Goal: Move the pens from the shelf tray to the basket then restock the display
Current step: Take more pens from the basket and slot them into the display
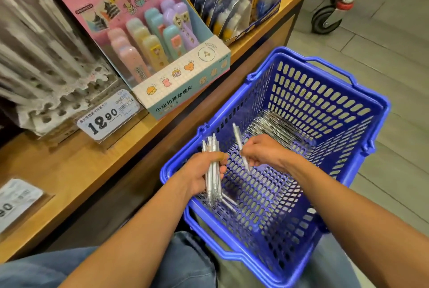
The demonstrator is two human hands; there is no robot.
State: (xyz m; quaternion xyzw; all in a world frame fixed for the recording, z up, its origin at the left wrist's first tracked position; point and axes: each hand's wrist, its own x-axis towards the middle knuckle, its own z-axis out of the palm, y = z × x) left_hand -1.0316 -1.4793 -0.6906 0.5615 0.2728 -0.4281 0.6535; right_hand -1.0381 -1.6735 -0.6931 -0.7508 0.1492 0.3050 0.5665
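Note:
A blue plastic basket [362, 106] sits on my lap beside the wooden shelf. My left hand [199, 177] is closed around a bunch of clear white pens [212, 171], held upright over the basket's near left corner. My right hand [262, 152] pinches a single white pen [239, 140], tilted, above the basket's middle. A pile of more pens [276, 127] lies against the basket's far wall. The shelf tray [53, 111], a white holder with rows of holes, stands at the left of the shelf with blurred pens in its back rows.
A 12.90 price tag [109, 117] stands in front of the tray. A pink travel-themed eraser display box [167, 72] and a box of carded packs [234, 7] fill the shelf [69, 171] further right. A cart wheel [325, 19] rests on the tiled floor.

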